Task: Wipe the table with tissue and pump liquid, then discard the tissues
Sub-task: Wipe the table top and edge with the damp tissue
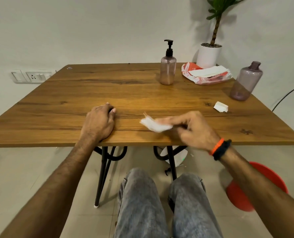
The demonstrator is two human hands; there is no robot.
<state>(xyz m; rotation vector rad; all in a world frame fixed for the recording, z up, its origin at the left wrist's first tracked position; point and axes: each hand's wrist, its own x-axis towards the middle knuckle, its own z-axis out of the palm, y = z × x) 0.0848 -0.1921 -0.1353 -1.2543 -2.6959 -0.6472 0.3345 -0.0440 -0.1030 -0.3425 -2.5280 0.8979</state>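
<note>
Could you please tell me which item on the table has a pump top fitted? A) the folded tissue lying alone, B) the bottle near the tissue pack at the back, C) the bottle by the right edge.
B: the bottle beside the tissue pack carries a black pump; the other bottle has an open neck.

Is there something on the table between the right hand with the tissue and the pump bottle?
Nothing visible. Only bare table lies between the right hand, holding the tissue, and the pump bottle.
</note>
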